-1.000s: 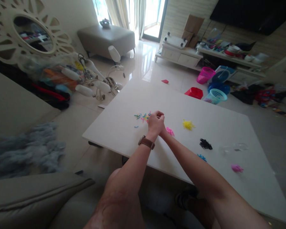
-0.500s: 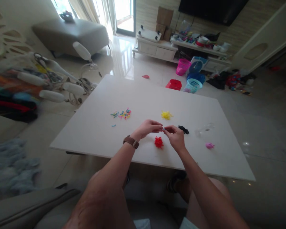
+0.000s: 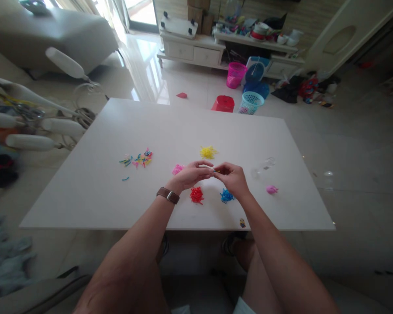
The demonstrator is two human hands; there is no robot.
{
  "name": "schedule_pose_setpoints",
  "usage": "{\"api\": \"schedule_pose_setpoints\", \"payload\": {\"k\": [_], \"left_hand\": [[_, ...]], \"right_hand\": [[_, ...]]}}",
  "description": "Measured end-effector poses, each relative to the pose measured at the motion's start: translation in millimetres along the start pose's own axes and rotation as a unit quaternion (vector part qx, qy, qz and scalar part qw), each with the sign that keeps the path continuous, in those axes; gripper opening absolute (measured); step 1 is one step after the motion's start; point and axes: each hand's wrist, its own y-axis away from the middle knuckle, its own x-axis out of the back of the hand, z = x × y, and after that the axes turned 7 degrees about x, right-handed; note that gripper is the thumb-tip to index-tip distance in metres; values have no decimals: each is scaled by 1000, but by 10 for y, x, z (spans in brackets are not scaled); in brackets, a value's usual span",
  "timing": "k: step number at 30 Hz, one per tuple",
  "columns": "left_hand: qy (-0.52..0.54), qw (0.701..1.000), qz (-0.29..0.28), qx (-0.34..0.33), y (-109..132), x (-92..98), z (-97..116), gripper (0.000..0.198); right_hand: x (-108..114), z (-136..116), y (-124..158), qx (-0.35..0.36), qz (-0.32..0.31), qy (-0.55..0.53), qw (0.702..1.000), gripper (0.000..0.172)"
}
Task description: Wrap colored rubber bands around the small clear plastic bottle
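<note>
White bench (image 3: 85, 192) carries little piles of coloured bands. Above the red pile (image 3: 196, 195) and blue pile (image 3: 226, 196), the left hand (image 3: 190, 175) and right hand (image 3: 234, 179) meet, both pinched closed on one tiny band (image 3: 216, 170). So small a thing seems to need a fine, gentle grip.

Glossy pale floor (image 3: 150, 74) reflects daylight at upper centre; grey sofa (image 3: 52, 37) upper left, white low cabinet (image 3: 193, 54) at top, white table (image 3: 183, 122) mid-frame.

Open across upper centre of table (image 3: 190, 122) and along lower left edge. Crowded mid-frame by yellow pile (image 3: 208, 151), pink pile (image 3: 177, 168), red pile (image 3: 196, 195), blue pile (image 3: 226, 196); scattered bits (image 3: 137, 159) centre left.
</note>
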Motion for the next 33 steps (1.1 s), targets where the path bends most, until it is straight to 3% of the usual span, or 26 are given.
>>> {"api": "schedule_pose_setpoints", "payload": {"k": [7, 13, 25, 33], "left_hand": [[2, 1000, 6, -3, -94, -80, -54, 36], [-6, 1000, 16, -23, -122, -128, -90, 38], [-6, 998, 33, -54, -155, -115, -128, 40], [-21, 996, 55, -60, -162, -81, -120, 41]], "right_hand": [[121, 53, -27, -73, 24, -116, 990, 35], [233, 35, -19, -84, 72, -114, 987, 36], [193, 16, 36, -109, 44, -114, 987, 37], [258, 56, -4, -83, 82, -72, 991, 35]]}}
